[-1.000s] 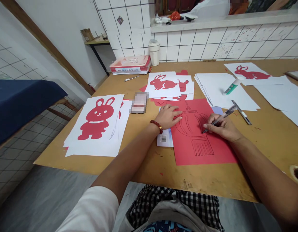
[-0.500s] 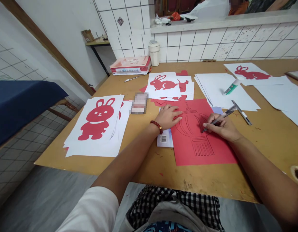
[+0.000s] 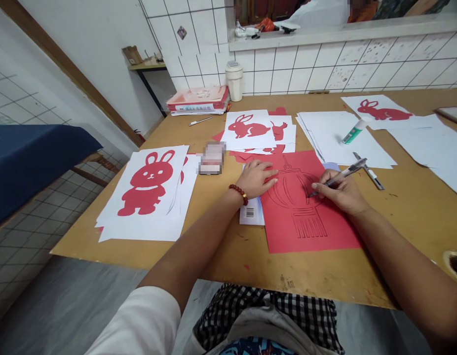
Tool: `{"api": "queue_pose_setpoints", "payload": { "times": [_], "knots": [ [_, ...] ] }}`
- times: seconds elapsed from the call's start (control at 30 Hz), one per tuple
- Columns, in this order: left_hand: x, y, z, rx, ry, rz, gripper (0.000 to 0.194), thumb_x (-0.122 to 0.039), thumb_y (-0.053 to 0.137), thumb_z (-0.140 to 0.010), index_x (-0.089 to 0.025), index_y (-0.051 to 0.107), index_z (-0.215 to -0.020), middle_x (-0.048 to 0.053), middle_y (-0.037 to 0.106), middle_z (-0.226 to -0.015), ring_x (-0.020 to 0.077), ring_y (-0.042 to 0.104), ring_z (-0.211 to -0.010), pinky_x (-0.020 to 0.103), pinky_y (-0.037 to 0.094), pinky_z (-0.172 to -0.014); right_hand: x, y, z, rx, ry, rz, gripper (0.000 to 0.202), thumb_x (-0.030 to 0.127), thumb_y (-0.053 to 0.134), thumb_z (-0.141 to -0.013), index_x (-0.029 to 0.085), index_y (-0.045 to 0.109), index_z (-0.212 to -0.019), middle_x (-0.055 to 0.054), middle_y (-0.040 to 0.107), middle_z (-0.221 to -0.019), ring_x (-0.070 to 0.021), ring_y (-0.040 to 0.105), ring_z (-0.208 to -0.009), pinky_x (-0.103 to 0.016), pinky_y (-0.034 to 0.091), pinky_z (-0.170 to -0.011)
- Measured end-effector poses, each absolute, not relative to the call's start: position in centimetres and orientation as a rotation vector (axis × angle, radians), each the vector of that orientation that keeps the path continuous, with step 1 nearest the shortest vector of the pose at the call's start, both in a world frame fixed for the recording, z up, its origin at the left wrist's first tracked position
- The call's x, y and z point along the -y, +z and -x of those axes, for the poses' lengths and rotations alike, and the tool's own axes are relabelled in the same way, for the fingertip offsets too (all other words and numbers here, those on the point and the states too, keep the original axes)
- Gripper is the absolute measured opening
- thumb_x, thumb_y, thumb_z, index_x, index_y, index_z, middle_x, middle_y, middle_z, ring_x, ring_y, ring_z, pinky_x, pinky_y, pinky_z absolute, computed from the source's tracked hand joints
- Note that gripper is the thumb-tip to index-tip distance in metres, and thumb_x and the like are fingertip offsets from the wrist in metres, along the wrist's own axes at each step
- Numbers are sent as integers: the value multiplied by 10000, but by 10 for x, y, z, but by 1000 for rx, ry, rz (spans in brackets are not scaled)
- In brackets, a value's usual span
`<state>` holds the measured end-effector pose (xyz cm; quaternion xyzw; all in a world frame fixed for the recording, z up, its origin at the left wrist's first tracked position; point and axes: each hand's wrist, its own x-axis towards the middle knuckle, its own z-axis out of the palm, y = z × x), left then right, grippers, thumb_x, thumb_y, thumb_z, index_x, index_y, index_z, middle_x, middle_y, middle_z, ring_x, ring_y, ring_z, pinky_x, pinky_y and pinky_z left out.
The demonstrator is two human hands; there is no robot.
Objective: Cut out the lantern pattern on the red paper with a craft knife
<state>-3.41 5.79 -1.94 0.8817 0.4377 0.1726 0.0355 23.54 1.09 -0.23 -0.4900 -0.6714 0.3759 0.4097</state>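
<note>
A sheet of red paper (image 3: 287, 236) lies before me, bearing a dark-line drawing of a tasselled lantern. My left hand (image 3: 256, 178) rests flat on its left edge, fingers spread, a beaded bracelet on the wrist. In my right hand (image 3: 341, 192) is a pen (image 3: 345, 172), its tip touching the right side of the lantern outline. A pale booklet with a barcode (image 3: 249, 213) sticks out from under the paper on the left. Beyond my right hand, a utility knife or similar slim tool (image 3: 372, 176) lies on the table.
White sheets with red rabbit cutouts (image 3: 143, 190) lie at left, with more rabbit sheets (image 3: 247, 125) farther back. A glue stick (image 3: 354, 132) rests on blank white paper (image 3: 328, 128). Folders (image 3: 199, 101) and a white cup (image 3: 234, 81) stand near the wall. A person's arm (image 3: 421, 7) shows beyond the ledge.
The pen tip has shifted slightly up and left along the lantern's right side, and the pen leans lower. My left hand stays in place on the paper. The view has shifted slightly.
</note>
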Motion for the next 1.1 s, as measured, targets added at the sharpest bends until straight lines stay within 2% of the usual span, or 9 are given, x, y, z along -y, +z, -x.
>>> {"api": "queue_pose_setpoints", "payload": {
  "times": [1.1],
  "knots": [
    [-58,-20,34,-1338,543,-2719,350,-409,538,-1002,-256,712,-1264,57,607,-1399,281,508,-1229,480,414,-1081,-14,-2,-230,1643,817,1315,384,526,778,-767,245,540,-658,-3,585,-552,-156,524,-505,-323,424,-513]
  ]
}}
